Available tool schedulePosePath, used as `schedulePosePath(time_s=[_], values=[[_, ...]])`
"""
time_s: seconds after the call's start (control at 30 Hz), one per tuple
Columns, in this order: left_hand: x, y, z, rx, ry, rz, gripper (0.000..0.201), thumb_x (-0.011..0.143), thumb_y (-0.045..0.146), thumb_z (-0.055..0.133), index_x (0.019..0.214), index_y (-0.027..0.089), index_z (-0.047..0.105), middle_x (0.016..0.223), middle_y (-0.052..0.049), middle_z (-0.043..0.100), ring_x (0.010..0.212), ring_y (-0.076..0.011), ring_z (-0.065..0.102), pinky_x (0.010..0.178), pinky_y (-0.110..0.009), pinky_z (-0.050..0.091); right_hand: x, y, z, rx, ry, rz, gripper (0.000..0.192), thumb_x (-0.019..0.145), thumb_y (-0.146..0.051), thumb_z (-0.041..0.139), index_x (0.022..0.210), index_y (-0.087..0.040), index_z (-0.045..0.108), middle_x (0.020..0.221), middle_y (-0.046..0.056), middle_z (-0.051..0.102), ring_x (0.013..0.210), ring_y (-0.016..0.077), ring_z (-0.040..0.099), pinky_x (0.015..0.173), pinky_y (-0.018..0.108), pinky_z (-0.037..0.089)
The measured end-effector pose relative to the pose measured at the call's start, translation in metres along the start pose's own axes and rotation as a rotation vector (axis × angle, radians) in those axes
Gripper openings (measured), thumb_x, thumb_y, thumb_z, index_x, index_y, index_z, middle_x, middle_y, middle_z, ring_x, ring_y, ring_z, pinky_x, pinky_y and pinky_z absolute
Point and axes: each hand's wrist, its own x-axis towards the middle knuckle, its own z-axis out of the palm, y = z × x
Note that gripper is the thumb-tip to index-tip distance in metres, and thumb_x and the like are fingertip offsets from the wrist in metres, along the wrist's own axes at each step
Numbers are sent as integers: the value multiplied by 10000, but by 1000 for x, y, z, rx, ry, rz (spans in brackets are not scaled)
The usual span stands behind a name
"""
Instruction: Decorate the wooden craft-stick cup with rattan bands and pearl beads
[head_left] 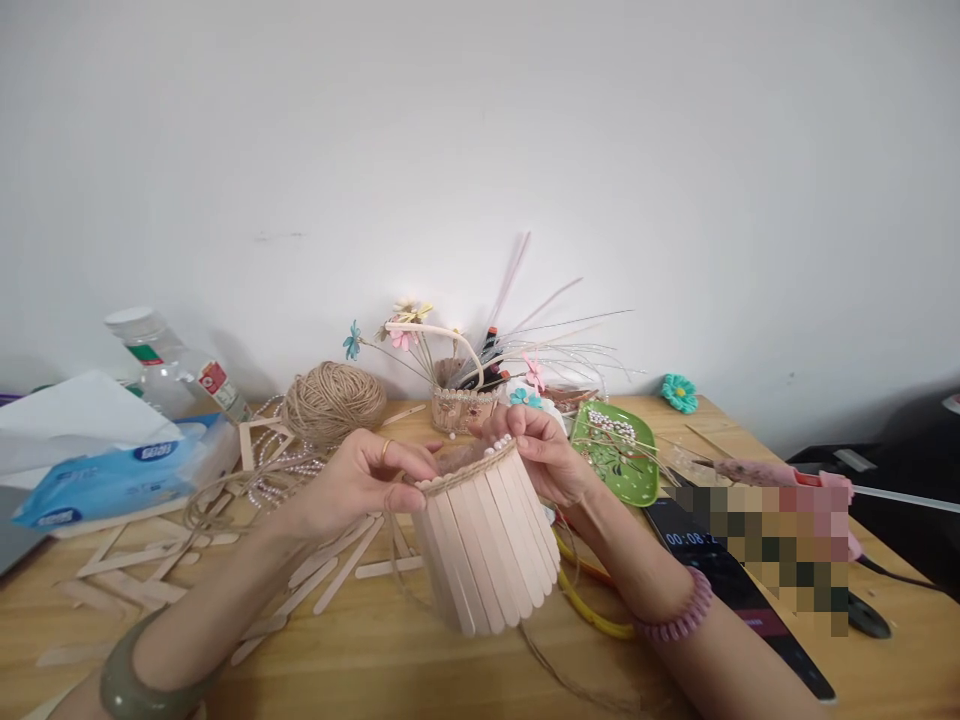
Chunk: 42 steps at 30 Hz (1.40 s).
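Between my hands is a basket of wooden craft sticks (484, 545), tilted, with twine (469, 468) along its upper rim. My left hand (379, 475) grips the rim at the left, thumb outside and fingers over the edge. At the right of the rim, the thumb and fingers of my right hand (544, 455) pinch the edge beside a short row of white pearl beads (499, 444). A loose tail of twine (559, 675) hangs below the basket onto the table. The inside of the basket is mostly hidden.
Loose craft sticks (349, 565) and a twine ball (334, 400) lie left, near a wipes pack (124, 480). Behind stands a small decorated pot (461, 410) with flowers and wires. At right are a green tray (637, 485), a phone (739, 590) and a pink glue gun (780, 475).
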Motion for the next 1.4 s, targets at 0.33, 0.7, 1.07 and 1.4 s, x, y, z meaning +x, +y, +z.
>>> schedulePosePath(time_s=[0.33,0.7,1.07,1.4], values=[[1,4,6,105,144,-122,180,622,311,775,772,213,759,841,-50,751,793,-216,684,736,-278,541,7,-14,1,-460,301,-80,124,699,-272,705,781,-201,644,860,13,639,817,146,574,799,308,443],[4,-5,7,75,446,-162,258,584,321,792,780,169,722,853,-49,744,766,-176,656,695,-248,512,-9,-16,39,-1060,438,-496,405,750,-37,441,1091,-247,507,1107,51,547,1042,185,519,896,390,434],[5,1,-3,359,469,-60,291,632,400,721,814,173,716,916,-66,735,862,-235,660,796,-334,512,-10,-76,23,-1351,526,-419,105,848,-254,526,907,-205,599,906,31,657,810,170,609,675,304,490],[3,5,1,891,135,-8,254,775,382,540,850,229,728,935,-24,733,905,-221,645,821,-321,480,-66,-94,22,-2534,39,-761,324,852,-69,487,1167,-127,533,1139,130,613,1059,258,517,830,372,430]])
